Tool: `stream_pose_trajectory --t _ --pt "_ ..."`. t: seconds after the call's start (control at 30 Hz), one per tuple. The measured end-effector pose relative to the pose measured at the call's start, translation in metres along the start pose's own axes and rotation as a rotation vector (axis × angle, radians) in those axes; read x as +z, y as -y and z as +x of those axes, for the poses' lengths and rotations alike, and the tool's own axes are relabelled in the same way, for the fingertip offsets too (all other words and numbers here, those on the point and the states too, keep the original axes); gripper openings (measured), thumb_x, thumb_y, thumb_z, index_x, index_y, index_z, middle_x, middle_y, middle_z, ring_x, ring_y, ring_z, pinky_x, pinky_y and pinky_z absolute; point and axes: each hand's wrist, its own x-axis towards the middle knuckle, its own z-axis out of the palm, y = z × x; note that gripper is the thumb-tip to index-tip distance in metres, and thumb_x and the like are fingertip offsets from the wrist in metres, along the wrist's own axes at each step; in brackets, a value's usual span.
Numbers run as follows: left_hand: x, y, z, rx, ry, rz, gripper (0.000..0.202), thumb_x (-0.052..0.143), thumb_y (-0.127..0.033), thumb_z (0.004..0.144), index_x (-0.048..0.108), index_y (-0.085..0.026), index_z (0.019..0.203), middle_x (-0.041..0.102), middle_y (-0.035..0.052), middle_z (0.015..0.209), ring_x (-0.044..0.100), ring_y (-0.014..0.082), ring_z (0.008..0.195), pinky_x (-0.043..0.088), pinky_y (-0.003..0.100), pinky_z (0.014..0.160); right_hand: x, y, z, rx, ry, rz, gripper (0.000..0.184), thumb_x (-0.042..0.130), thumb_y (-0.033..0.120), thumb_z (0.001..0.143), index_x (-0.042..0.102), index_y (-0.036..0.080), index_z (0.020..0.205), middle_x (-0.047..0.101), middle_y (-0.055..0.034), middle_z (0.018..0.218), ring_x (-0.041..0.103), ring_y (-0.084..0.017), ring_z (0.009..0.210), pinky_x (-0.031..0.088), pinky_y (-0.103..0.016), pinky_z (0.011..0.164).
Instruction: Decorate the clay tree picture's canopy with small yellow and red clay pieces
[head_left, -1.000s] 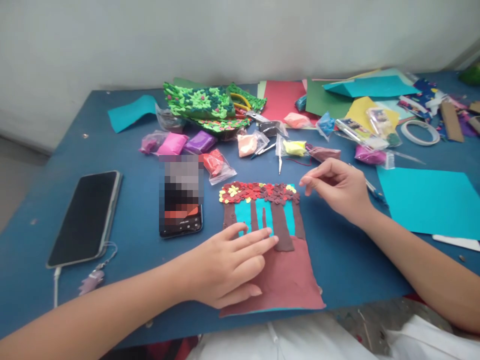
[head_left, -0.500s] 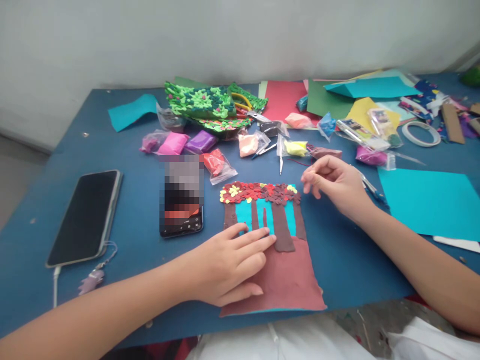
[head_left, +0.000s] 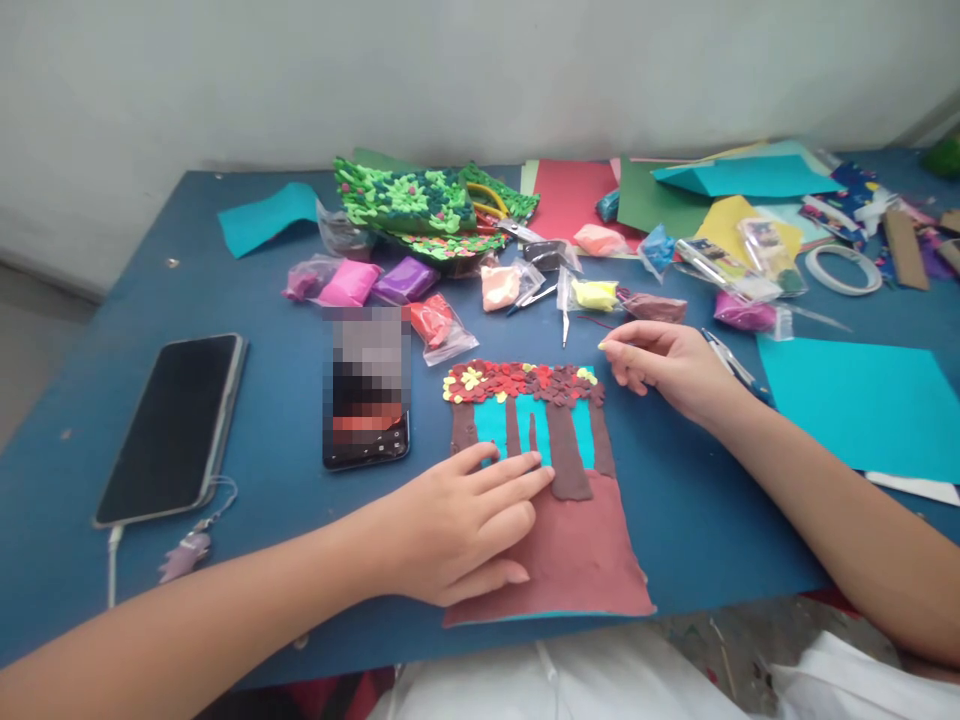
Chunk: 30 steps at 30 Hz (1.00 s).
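Observation:
A clay picture (head_left: 577,560) lies at the near edge of the blue table (head_left: 255,290): brown ground, brown trunks on teal, and a band of red and yellow flowers on top. My left hand (head_left: 465,530) rests flat on its lower left part, fingers stretched out. My right hand (head_left: 667,365) hovers just right of the flower band, thumb and forefinger pinched on a tiny yellow clay bit (head_left: 602,345). A bag of yellow clay (head_left: 592,293) lies just beyond it.
Two phones lie to the left, a dark one (head_left: 176,425) on a cable and one (head_left: 366,400) beside the picture. Bagged clay lumps, a green clay piece (head_left: 405,200), coloured papers, a teal sheet (head_left: 855,400), a pen (head_left: 727,358) and a tape roll (head_left: 841,268) crowd the back and right.
My right hand has pulled back and up a little from the flower band and closed its fingers into a tighter pinch. My left hand has stayed put.

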Motion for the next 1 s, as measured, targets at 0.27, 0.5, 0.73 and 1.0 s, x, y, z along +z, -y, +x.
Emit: stream_pose_trajectory --t 0.27,0.5,0.73,1.0 --pt "-0.0016 -0.0003 0.0002 -0.002 -0.007 0.008 0.036 0.026 -0.033 0.099 0.054 -0.015 0.085 0.059 0.0137 0.128 0.053 0.0274 0.120 0.037 0.041 0.091 0.0010 0.0010 0.0006 -0.183 0.059 -0.423 0.023 0.062 0.039 0.076 0.064 0.017 0.075 0.056 0.0015 0.053 0.046 -0.008 0.041 0.036 -0.022 0.040" --pt "-0.0052 -0.0028 0.0011 -0.030 0.027 0.006 0.037 0.025 -0.033 0.100 0.054 -0.015 0.085 0.058 0.0129 0.129 0.052 0.0266 0.121 0.036 0.042 0.093 0.0043 -0.0016 0.0006 -0.364 0.027 -0.629 0.016 0.056 0.030 0.079 0.064 0.019 0.072 0.066 -0.0037 0.070 0.058 -0.014 0.060 0.045 -0.026 0.053" --pt "-0.0045 -0.0022 0.0005 -0.028 0.034 -0.009 0.036 0.029 -0.033 0.099 0.056 -0.015 0.083 0.057 0.0130 0.130 0.052 0.0276 0.121 0.038 0.042 0.093 0.0041 -0.0008 0.0012 -0.372 0.071 -0.691 0.015 0.054 0.027 0.081 0.064 0.019 0.072 0.066 -0.0033 0.068 0.058 -0.014 0.060 0.046 -0.027 0.054" --pt "-0.0038 -0.0016 0.0007 -0.024 0.029 -0.008 0.036 0.029 -0.032 0.099 0.056 -0.015 0.081 0.058 0.0137 0.129 0.052 0.0275 0.120 0.039 0.042 0.092 0.0071 0.0000 -0.0030 -0.481 0.039 -0.776 0.015 0.054 0.023 0.082 0.065 0.019 0.073 0.065 -0.0027 0.069 0.058 -0.013 0.059 0.045 -0.025 0.052"
